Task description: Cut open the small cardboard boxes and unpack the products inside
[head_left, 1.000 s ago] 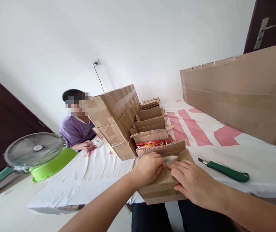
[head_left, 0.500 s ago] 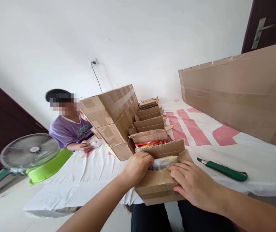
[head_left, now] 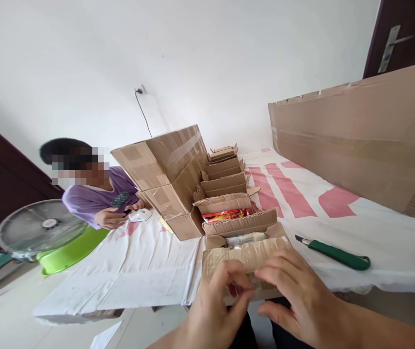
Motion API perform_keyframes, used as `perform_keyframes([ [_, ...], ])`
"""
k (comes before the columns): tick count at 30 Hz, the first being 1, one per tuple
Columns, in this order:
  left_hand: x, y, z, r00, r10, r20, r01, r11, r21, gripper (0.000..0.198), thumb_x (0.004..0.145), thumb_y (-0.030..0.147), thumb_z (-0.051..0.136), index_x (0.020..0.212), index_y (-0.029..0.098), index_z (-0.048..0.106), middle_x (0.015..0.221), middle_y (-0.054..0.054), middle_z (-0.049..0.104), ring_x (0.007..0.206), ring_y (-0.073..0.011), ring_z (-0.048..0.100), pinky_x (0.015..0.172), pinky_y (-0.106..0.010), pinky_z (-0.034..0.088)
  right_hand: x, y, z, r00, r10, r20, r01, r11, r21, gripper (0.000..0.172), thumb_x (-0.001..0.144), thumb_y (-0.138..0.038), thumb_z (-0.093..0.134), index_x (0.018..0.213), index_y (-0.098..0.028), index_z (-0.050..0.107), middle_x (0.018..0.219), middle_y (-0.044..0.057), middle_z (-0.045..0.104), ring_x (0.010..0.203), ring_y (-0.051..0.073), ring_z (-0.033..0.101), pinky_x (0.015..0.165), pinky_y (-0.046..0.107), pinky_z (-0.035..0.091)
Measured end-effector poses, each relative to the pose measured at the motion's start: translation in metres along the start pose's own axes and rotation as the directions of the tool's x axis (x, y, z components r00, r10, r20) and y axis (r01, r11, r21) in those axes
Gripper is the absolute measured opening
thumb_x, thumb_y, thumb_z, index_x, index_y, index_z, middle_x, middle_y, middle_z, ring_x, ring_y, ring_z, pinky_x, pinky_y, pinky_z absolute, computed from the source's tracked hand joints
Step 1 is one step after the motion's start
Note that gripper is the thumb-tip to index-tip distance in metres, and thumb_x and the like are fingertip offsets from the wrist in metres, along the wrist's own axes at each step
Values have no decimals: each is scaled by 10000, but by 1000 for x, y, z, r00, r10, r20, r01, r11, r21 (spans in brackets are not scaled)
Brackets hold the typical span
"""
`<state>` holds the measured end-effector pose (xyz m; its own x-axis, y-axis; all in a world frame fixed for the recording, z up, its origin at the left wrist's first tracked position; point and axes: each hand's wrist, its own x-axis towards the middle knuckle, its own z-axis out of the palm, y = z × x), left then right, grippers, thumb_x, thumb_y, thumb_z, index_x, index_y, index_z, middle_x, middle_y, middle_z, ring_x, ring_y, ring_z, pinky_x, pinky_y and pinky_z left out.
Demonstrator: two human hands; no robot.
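Note:
In front of me stands a small cardboard box (head_left: 278, 235) with its top open; clear plastic wrapping (head_left: 246, 239) shows inside. Its creased near flap (head_left: 225, 257) is by my fingers. My left hand (head_left: 227, 298), slightly blurred, is at the box's near side, thumb and fingertips brought together; whatever may be between them I cannot make out. My right hand (head_left: 295, 291) is at the near right side with fingers and thumb apart, its fingertips close to the cardboard. A green utility knife (head_left: 338, 253) lies on the cloth to the right, blade out.
Several open boxes (head_left: 225, 182) line up behind, one with red packets (head_left: 225, 215). Taped cartons (head_left: 178, 155) are stacked at left; a large carton (head_left: 353, 135) stands at right. Across the table (head_left: 149, 261) sits a person in purple (head_left: 87, 198), near a fan (head_left: 49, 223) and green basin (head_left: 65, 252).
Both hands have drawn back from the box's opening to its near side, and the near flap now shows more. The other person has leaned lower to the left, with a white object in front.

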<state>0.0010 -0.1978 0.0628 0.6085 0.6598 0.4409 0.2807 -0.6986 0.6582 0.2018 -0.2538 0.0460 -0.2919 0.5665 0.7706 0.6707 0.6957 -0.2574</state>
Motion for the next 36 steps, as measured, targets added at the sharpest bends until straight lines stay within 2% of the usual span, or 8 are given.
perform_keyframes([
  [2,-7,0,8,995,65,79,-65,998,-5,196,832,90,592,944,241,540,770,22,680,640,-102,632,601,-189,514,-6,-9,-1,1000,-20,12,20,1000,13,58,936,-161,537,958,-201,573,826,36,652,779,200,570,733,363,490],
  [5,-14,-4,13,979,131,158,-135,991,15,217,795,72,606,927,239,566,773,8,695,611,-110,644,559,-190,510,-18,-12,-4,997,36,67,-35,999,-9,173,915,-79,477,844,-218,549,766,30,625,743,197,555,694,350,474],
  [13,5,-9,-29,988,147,-53,-125,946,298,119,917,135,492,902,230,561,840,-41,650,806,-178,616,698,-294,517,-89,53,-32,902,403,153,-348,890,-294,205,945,-198,456,762,-237,541,725,29,590,678,208,568,610,338,445],
  [18,35,-25,-39,998,-61,-19,63,901,429,197,925,251,503,1072,207,627,1079,-86,695,1059,-267,577,916,-454,484,-136,100,-34,745,642,179,-446,679,-583,268,888,-199,458,645,-230,565,657,52,619,642,255,584,615,382,391],
  [21,47,-32,-33,968,-230,101,160,876,455,256,933,268,476,1087,218,674,1123,-69,713,1112,-287,566,973,-508,441,-145,112,-35,718,675,169,-445,633,-634,235,864,-207,501,643,-229,575,657,58,635,684,278,600,627,384,381],
  [27,55,-35,-27,931,-344,125,278,887,370,206,855,271,542,831,232,744,902,-30,752,927,-238,653,852,-379,489,-119,112,-45,790,602,114,-430,677,-597,106,835,-215,581,729,-222,588,722,51,637,734,275,603,648,381,421],
  [32,55,-34,-28,913,-406,29,393,899,194,171,777,300,572,727,208,707,698,1,698,686,-173,635,571,-249,451,-49,85,-49,938,335,-89,-343,863,-372,164,961,-206,450,899,-206,601,838,56,667,777,226,623,719,370,474],
  [36,59,-24,-32,897,-442,23,435,889,145,177,746,324,583,677,203,692,654,12,673,646,-162,608,530,-233,415,12,48,-37,985,116,-124,-140,970,-200,125,955,-158,485,971,-210,597,902,58,676,846,213,620,766,370,501],
])
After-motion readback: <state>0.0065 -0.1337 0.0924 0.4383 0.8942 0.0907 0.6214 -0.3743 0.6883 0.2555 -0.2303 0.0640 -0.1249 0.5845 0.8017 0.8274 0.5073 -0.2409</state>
